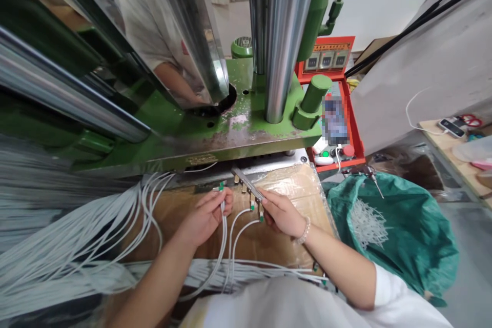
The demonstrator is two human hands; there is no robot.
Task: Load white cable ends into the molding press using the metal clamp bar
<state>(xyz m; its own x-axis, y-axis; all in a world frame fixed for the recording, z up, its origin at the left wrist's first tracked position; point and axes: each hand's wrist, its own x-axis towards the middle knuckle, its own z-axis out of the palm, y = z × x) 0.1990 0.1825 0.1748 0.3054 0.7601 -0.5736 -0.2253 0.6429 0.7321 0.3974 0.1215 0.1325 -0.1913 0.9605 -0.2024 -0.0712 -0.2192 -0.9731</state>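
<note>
My left hand (209,213) is closed around white cables (223,246), just behind their green connector end (221,185). Pinched between the thumb and fingers of my right hand (282,212) is a narrow metal bar (248,183) with brass-coloured blocks along its side. Two more white cables with green ends (252,205) hang from the bar near my right fingers and curve down towards my body. Both hands are above a brown cardboard-like work surface (303,189), in front of a green press (246,133). My right fingertips are partly hidden under the bar.
Bundles of white cable (96,220) spread at the left, and more cables (269,265) lie along the near edge. To the right stand a red control box (359,146) and a green sack (423,236) holding white plastic scraps (369,223). Steel columns (286,51) rise from the press.
</note>
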